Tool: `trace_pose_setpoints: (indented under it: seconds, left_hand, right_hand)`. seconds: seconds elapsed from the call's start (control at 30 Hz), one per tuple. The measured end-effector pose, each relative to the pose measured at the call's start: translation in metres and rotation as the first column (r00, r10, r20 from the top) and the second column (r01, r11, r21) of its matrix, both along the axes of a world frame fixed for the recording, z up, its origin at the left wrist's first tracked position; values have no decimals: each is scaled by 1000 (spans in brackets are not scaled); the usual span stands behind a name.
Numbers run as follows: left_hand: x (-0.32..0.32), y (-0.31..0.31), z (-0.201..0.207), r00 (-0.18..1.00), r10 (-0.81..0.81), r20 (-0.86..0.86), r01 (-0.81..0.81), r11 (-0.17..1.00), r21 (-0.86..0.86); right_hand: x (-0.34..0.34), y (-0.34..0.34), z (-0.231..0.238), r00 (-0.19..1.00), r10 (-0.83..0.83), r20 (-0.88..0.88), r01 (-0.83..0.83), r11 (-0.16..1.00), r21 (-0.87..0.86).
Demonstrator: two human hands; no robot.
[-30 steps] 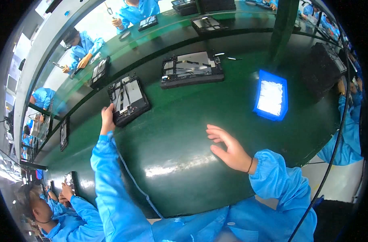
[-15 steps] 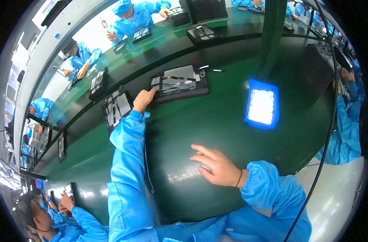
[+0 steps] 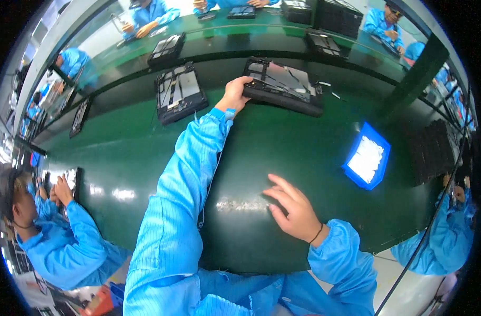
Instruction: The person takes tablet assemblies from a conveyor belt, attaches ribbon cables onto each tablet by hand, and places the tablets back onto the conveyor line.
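My left hand [image 3: 234, 95] reaches out across the green table and grips the left end of a black tray [image 3: 288, 102]. Its thumb lies over the tray's edge, while the other fingers are partly hidden. In that tray is an opened flat electronic device [image 3: 282, 78] with a silver plate and dark strips across it. My right hand [image 3: 296, 210] hovers over the near part of the table, its fingers apart and nothing in them. A second black tray [image 3: 183, 112] with a similar device stands to the left of my left hand.
A blue bin [image 3: 386, 152] of small white pieces stands at right. Small white-tipped pieces [image 3: 336, 96] lie right of the gripped tray. Farther back, more trays [image 3: 167, 48] sit on a raised strip. A black stack [image 3: 433, 152] stands far right. Co-workers in blue [image 3: 77, 237] sit around.
The view has turned, shifting the scene. My left hand has gone from touching the tray's left edge to gripping it. My right hand still hovers with fingers apart.
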State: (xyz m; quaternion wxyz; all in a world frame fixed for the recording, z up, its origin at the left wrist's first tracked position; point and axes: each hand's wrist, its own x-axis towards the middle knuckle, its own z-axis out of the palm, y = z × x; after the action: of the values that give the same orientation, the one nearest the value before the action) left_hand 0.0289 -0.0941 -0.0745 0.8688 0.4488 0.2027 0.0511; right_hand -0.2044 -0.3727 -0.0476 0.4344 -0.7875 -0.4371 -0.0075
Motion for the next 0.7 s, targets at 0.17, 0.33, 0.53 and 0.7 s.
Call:
trace_pose_setpoints:
  seconds: [0.17,0.33,0.53,0.7]
  left_hand:
    - [-47,106,-64,968,-26,249,-60,941,333]
    - [-148,27,20,947,-103,304,-5,943,333]
    - [-169,179,-3,997,-72,-12,70,990,-125]
    - [-165,242,-9,1000,23,15,-22,997,-76]
  right_hand:
    - [-14,21,8,988,154,24,-154,988,4]
    - [1,-6,-7,999,48,-4,-48,996,-76]
    - [-3,-5,-18,996,82,42,-78,994,-82]
    - [-4,-5,-18,996,88,31,-86,993,-84]
